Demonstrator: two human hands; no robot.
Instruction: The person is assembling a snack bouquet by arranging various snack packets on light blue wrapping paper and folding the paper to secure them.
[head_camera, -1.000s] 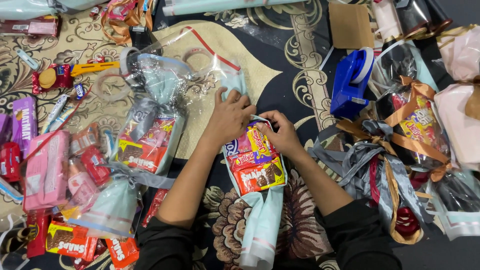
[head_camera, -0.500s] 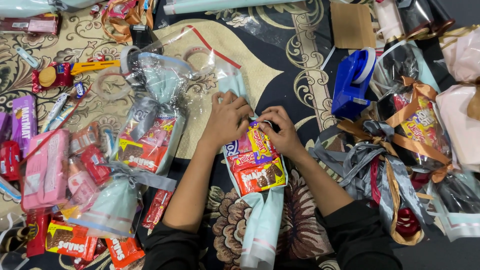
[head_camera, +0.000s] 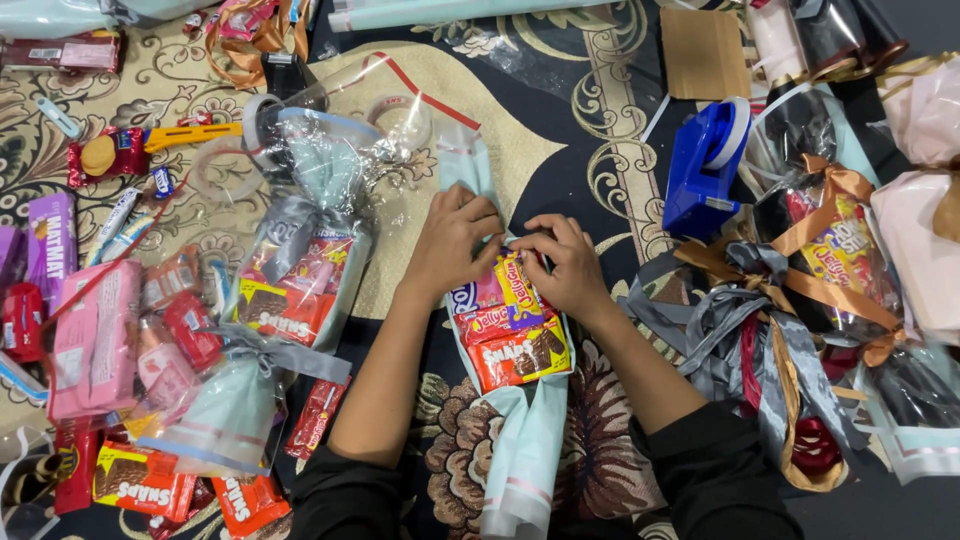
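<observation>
Patterned carpet (head_camera: 600, 110), dark w/ cream scrollwork, carries everything. Snack bundle (head_camera: 510, 330) lies centre frame: red, yellow and purple packets on pale mint wrapping paper (head_camera: 520, 450). Long axis runs near-vertical in the head view, paper tail toward the person, packet tops pointing away (slightly tilted). Left hand (head_camera: 452, 245) curled, fingers pressed together on the packets' top edge; right hand (head_camera: 568, 265) also curled, fingertips pinching the top of the yellow packet, the two hands touching. Blue tape dispenser (head_camera: 705, 165) sits well apart to the right; a finished wrapped bundle (head_camera: 300, 270) w/ grey ribbon is near on the left. Vs a sec ago: both hands sit a bit lower over the packets; bundle hasn't shifted.
</observation>
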